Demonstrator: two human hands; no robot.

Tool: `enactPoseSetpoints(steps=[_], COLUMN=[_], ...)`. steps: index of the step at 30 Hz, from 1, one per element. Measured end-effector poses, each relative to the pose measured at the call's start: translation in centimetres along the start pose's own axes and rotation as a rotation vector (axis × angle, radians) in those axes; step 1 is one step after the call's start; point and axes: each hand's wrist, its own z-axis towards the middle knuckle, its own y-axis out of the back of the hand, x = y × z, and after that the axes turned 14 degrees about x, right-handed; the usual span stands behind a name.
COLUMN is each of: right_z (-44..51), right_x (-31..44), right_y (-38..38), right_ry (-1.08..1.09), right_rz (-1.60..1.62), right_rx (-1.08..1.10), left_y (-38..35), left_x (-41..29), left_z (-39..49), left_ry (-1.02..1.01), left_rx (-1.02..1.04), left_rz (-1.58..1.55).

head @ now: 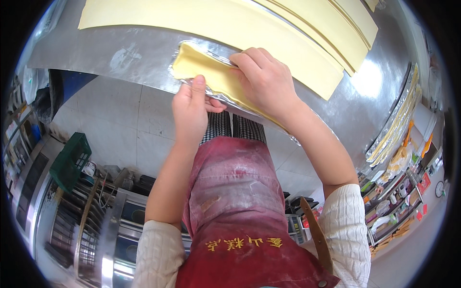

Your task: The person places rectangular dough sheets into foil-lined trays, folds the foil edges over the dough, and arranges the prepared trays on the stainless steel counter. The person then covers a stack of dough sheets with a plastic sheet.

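A long, narrow foil tray (206, 46) lies along the near edge of the metal worktable, lined with a strip of pale yellow dough (212, 68). The dough follows the tray's walls and looks wavy along the near rim. My left hand (192, 104) grips the near rim close to the left end, thumb on top and fingers underneath. Farther right, my right hand (264, 79) pinches the far rim, its thumb mostly hidden on the inner side. My right hand and forearm cover part of the tray's right half.
Long flat dough sheets (216, 21) lie across the worktable (90, 46) beyond the tray. Several foil trays with dough edges (396, 118) stand together at the right. A green plastic crate (71, 162) and racks of dark trays (68, 223) are behind me at the left.
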Motion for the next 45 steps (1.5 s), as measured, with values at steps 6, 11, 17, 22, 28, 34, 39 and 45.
enactPoseSetpoints(steps=[6,11,17,22,28,34,39,45], right_z=[2.3,2.8,2.8,3.8,4.4,4.3,4.2,4.2], right_x=[2.1,1.9,2.0,1.7,0.8,0.7,0.8,0.7], right_y=[-0.9,-1.9,-1.3,-0.7,-1.2,-1.1,-1.2,-1.3], right_ry=[-0.060,-0.116,-0.122,0.160,0.360,0.378,0.355,0.410], right_rz=[0.034,0.058,0.113,0.127,0.056,0.045,0.091,0.070], right_rx=[-0.073,-0.049,0.018,-0.113,-0.135,-0.125,-0.066,-0.022], left_y=[-0.2,0.0,0.6,1.1,2.6,3.2,2.8,2.9], left_x=[-0.2,-2.1,-2.2,-2.8,-2.7,-2.5,-2.9,-2.8], left_z=[-0.9,0.1,0.9,1.0,1.1,1.2,1.2,1.2], left_ry=[-0.053,-0.222,-0.185,-0.145,-0.156,-0.123,-0.129,-0.134], left_rx=[-0.108,-0.146,-0.113,-0.088,0.012,0.040,0.012,0.007], left_rz=[0.137,0.104,0.135,0.209,0.043,-0.013,-0.007,-0.018])
